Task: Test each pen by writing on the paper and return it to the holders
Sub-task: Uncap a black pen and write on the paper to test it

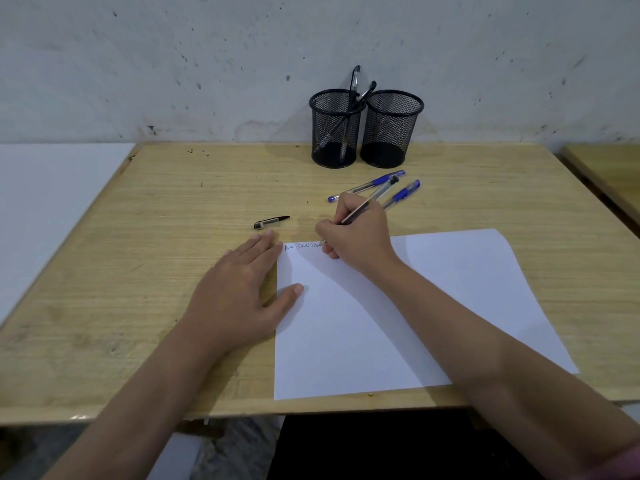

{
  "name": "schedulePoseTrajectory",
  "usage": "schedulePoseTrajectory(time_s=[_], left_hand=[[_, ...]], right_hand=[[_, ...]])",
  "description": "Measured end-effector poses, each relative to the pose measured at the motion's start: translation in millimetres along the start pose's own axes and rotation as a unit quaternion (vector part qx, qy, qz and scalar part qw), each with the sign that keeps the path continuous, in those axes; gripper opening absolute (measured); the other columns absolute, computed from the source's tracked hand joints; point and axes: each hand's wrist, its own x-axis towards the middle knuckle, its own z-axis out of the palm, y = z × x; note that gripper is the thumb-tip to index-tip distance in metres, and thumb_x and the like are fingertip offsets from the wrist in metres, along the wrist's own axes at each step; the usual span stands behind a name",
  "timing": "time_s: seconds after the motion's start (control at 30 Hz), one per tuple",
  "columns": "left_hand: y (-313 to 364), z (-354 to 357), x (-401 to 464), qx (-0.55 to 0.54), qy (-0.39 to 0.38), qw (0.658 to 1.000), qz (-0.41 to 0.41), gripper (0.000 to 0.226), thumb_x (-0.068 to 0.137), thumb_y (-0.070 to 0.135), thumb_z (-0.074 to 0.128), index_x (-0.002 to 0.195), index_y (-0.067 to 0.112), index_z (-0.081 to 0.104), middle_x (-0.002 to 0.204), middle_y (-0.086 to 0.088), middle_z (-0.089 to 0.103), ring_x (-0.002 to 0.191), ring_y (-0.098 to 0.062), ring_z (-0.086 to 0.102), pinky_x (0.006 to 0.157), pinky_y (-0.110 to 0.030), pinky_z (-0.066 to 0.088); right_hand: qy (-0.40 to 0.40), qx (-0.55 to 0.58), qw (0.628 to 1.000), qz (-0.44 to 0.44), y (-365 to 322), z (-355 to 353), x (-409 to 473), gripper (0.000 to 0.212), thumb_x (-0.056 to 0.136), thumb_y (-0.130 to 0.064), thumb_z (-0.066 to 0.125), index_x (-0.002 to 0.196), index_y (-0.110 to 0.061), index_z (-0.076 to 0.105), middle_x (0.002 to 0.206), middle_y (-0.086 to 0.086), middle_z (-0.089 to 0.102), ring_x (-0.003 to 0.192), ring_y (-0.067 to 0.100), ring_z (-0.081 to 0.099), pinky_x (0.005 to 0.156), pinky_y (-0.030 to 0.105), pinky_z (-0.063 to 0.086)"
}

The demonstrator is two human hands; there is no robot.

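The paper (398, 306) lies flat on the worktop (138, 237). The left hand (239, 292), fingers straight, should press down on the paper's left edge. The right hand (356, 237) grips the pen (372, 199) at the paper's top; write lightly.

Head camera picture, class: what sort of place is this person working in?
Probably a plain study or classroom desk: a wooden desk pushed against a stained wall, two mesh pen holders, and a sheet of paper being written on.
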Motion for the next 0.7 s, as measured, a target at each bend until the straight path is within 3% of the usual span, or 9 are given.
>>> schedulePoseTrajectory(time_s=[0.17,0.33,0.5,0.6,0.7], left_hand=[[0.1,0.3,0.2,-0.002,0.004,1.0,0.004,0.084,0.074,0.068,0.033,0.141,0.018,0.035,0.152,0.005,0.028,0.14,-0.009,0.021,0.112,-0.034,0.025],[0.8,0.6,-0.2,-0.003,0.011,1.0,0.011,0.083,0.074,0.068,0.033,0.14,0.017,0.037,0.151,0.005,0.029,0.14,-0.009,0.023,0.11,-0.029,0.023],[0.3,1.1,0.2,0.0,0.031,0.999,0.022,0.081,0.075,0.065,0.037,0.137,0.014,0.043,0.148,-0.001,0.036,0.137,-0.014,0.03,0.108,-0.027,0.024],[1.0,-0.3,0.1,0.0,0.051,0.998,0.025,0.075,0.073,0.061,0.046,0.129,0.012,0.053,0.14,-0.005,0.048,0.13,-0.019,0.043,0.104,-0.029,0.032],[0.6,-3.6,6.9,-0.01,0.086,0.996,0.024,0.062,0.072,0.055,0.051,0.116,0.013,0.062,0.123,-0.006,0.061,0.113,-0.024,0.055,0.091,-0.034,0.046]], right_hand=[[0.014,-0.002,1.0,-0.009,0.2,0.7,-0.8,0.021,0.073,0.009,0.059,0.063,0.006,0.041,0.054,0.022,0.047,0.043,0.027,0.057,0.037,0.024,0.044],[0.018,-0.006,1.0,-0.005,-1.0,-0.3,-0.5,0.024,0.07,0.009,0.058,0.06,-0.004,0.04,0.053,0.016,0.042,0.041,0.025,0.053,0.037,0.021,0.04],[0.037,-0.003,0.999,-0.014,1.0,0.1,-0.4,0.023,0.07,0.008,0.058,0.061,0.001,0.039,0.053,0.018,0.044,0.043,0.031,0.056,0.038,0.025,0.042],[0.088,0.066,0.993,0.029,-0.2,-3.2,2.7,0.026,0.073,0.007,0.059,0.061,-0.008,0.041,0.05,0.015,0.049,0.042,0.025,0.059,0.041,0.028,0.046],[0.083,0.133,0.986,0.053,-2.3,-3.9,5.2,0.032,0.08,0.002,0.065,0.062,-0.011,0.043,0.051,0.01,0.053,0.043,0.019,0.061,0.043,0.026,0.05]])
